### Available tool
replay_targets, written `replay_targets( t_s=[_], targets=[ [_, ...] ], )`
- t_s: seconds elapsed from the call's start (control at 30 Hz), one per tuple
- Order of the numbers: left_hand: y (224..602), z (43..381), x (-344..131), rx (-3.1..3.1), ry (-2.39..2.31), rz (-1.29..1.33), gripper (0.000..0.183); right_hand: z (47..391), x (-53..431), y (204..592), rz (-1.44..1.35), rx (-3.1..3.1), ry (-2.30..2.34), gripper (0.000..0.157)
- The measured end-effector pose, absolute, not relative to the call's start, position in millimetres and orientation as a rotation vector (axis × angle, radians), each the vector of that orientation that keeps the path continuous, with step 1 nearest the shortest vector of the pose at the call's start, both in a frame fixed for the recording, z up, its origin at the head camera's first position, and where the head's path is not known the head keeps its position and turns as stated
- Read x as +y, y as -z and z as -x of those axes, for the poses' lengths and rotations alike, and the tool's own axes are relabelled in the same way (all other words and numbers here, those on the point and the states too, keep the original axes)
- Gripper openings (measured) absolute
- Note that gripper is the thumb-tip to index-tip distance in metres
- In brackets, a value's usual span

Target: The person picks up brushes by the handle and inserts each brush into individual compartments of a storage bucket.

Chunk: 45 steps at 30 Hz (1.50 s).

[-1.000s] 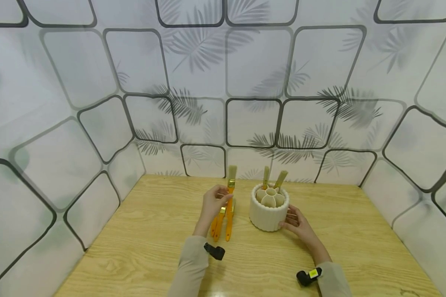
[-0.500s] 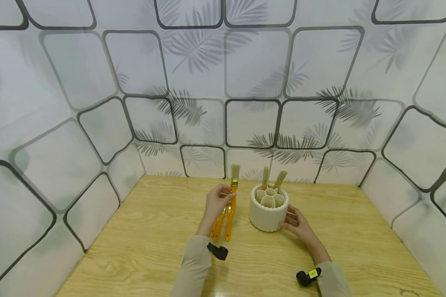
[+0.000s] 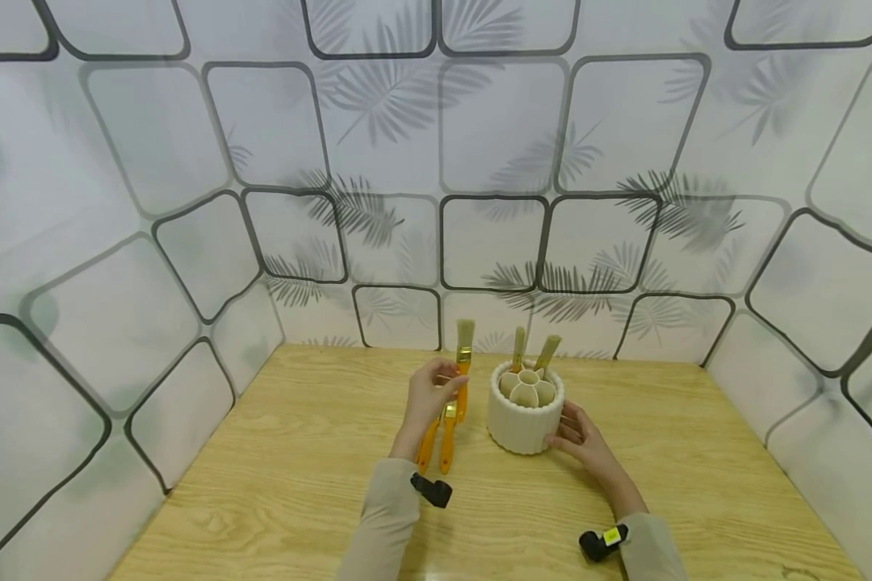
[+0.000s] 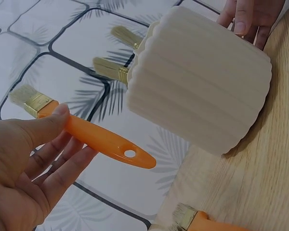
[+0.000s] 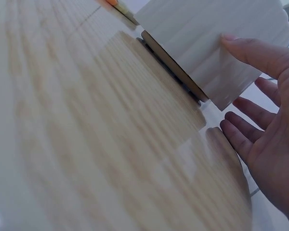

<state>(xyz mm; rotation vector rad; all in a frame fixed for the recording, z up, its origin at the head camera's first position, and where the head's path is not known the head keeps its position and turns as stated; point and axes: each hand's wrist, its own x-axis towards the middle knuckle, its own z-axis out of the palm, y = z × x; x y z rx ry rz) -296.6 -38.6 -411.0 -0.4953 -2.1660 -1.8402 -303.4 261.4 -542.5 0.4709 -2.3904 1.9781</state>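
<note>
Wall covering point(image 3: 494, 121), pale, printed with dark-edged rounded squares and grey leaves. Surface point(image 3: 262, 484), wood-grained, carrying everything below. Pot point(image 3: 521, 429), one, cream, ribbed, standing upright on the surface, its inside divided into petal-shaped cells; with little in it, it would probably slide or tip if bumped from the left and not braced. Right hand point(image 3: 580, 436), at the pot's right side, thumb laid on the wall, fingers loosely spread; so light a touch might let the pot turn under a push. Left hand point(image 3: 430, 399), left of the pot, thumb and fingers pinching a brush handle. Held brush point(image 4: 106, 137), orange handle, bristles up, clear of the surface and not touching the pot; a slack pinch could let it swing or drop, and a tilted handle could catch the rim or a divider. Lying brushes point(image 3: 446, 448), at least two, on the surface below the left hand, partly hidden by it; a low wrist might knock them. Standing brushes point(image 3: 548, 352), two, bristles up, in the pot's far side; a handle steered into their cells would likely jam against them.
</note>
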Motion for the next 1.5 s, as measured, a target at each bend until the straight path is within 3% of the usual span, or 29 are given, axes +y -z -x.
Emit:
replay_targets(
  t_s=[0.63,1.2,1.5],
  targets=[
    [443,328,-25,-2.156,1.831,0.459,0.02,301,260,542,-0.45,-2.379,-1.991,0.072],
    [403,303,-14,-2.119,1.851,0.548,0.023,303,261,541,-0.453,-2.389,-1.981,0.072],
    [417,324,-6,-2.083,1.832,0.518,0.02,302,260,540,-0.445,-2.404,-1.984,0.071]
  ],
)
